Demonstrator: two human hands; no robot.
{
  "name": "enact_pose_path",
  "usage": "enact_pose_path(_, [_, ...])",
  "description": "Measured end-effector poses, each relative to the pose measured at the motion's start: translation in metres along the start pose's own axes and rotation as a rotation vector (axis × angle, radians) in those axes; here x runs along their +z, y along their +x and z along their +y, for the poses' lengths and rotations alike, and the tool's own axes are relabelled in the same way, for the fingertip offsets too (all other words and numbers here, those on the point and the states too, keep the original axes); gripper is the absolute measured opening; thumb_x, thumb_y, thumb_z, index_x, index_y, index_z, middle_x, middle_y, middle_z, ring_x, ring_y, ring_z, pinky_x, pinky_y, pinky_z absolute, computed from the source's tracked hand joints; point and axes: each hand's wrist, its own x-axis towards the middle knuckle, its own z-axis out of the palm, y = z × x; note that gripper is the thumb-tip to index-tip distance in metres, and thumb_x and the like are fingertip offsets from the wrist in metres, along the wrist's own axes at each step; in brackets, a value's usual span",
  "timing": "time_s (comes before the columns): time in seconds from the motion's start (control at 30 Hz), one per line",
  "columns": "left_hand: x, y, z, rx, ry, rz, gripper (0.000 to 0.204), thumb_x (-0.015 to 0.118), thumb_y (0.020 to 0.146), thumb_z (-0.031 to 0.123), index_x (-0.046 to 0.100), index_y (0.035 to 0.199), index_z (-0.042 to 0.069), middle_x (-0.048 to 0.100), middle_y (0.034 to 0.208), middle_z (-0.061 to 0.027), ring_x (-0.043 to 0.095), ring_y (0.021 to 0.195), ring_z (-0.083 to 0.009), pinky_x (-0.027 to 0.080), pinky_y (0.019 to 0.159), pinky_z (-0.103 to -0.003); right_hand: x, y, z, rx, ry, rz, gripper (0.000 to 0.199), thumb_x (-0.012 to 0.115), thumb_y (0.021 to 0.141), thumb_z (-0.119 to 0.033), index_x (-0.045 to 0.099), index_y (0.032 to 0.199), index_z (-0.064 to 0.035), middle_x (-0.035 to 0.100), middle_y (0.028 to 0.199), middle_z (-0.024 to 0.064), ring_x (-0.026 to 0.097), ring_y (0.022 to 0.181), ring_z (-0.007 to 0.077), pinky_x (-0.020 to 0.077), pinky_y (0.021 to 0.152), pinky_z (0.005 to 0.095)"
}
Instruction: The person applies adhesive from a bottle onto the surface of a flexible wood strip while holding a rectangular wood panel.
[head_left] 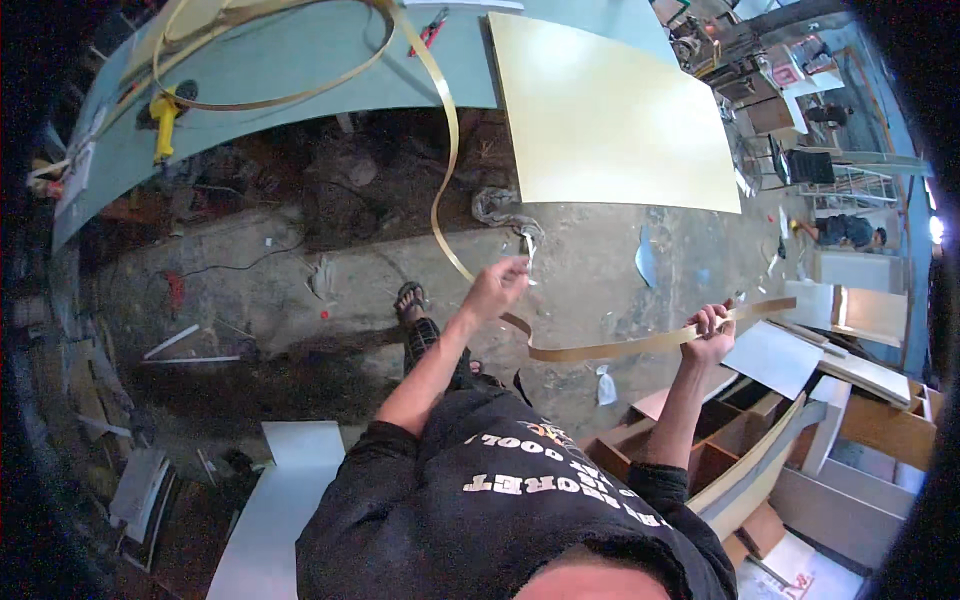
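A long, thin, tan flexible band [610, 351], which looks like edge banding, runs between my two hands in front of my body. My left hand [497, 288] pinches it near the middle of the view. From there the strip curves up to the blue-green table [300, 60], where more of it lies in a large loop. My right hand [709, 336] is closed round the strip farther right, and its free end sticks out past my fingers. A pale cream panel [620, 115] lies at the table's right, beyond my hands.
On the table lie a yellow handheld tool [165, 120] and a red cutter-like tool [428, 32]. Wooden cabinet parts [720, 450] stand close at my right. Scraps and a cord litter the concrete floor [580, 270]. Another person [850, 232] is at the far right.
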Motion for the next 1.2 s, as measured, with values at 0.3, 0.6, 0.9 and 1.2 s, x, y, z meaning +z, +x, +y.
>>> enact_pose_path(0.3, [-0.036, 0.048, 0.065, 0.105, -0.254, -0.067, 0.05, 0.061, 0.09, 0.024, 0.047, 0.132, 0.001, 0.061, 0.11, -0.0114, 0.06, 0.099, -0.0183, 0.05, 0.086, -0.032, 0.075, -0.013, 0.084, -0.271, -1.028, -0.245, 0.033, 0.057, 0.093, -0.025, 0.056, 0.117, -0.0027, 0.058, 0.083, 0.0028, 0.047, 0.061, 0.0074, 0.0391, 0.052, 0.022])
enact_pose_path(0.6, [0.013, 0.04, 0.087, 0.061, -0.703, 0.156, 0.042, 0.064, 0.09, 0.02, 0.051, 0.126, 0.002, 0.063, 0.1, -0.0061, 0.062, 0.087, -0.0133, 0.049, 0.07, -0.025, 0.075, -0.017, 0.127, -0.178, -1.93, -0.974, 0.018, 0.073, 0.078, -0.006, 0.067, 0.095, -0.005, 0.063, 0.076, 0.0064, 0.061, 0.063, 0.0146, 0.047, 0.058, 0.0258])
enact_pose_path(0.9, [0.047, 0.071, 0.007, -0.017, -0.392, 0.482, 0.04, 0.06, 0.093, 0.019, 0.053, 0.129, 0.003, 0.066, 0.102, -0.0061, 0.062, 0.085, -0.012, 0.05, 0.071, -0.024, -0.014, 0.081, 0.111, -0.54, -2.169, -1.476, 0.021, 0.064, 0.084, -0.016, 0.067, 0.104, -0.0187, 0.061, 0.074, 0.0018, 0.064, 0.068, 0.0201, 0.0514, 0.058, 0.035])
enact_pose_path(1.2, [0.081, 0.101, -0.024, 0.069, -0.521, 0.673, 0.042, 0.065, 0.09, 0.016, 0.053, 0.128, 0.002, 0.063, 0.105, -0.004, 0.06, 0.092, -0.0119, 0.05, 0.076, -0.027, -0.046, 0.161, 0.105, -0.415, -2.154, -1.469, 0.034, 0.062, 0.087, -0.023, 0.058, 0.119, -0.0131, 0.066, 0.079, 0.0115, 0.066, 0.076, 0.0296, 0.0513, 0.062, 0.0426])
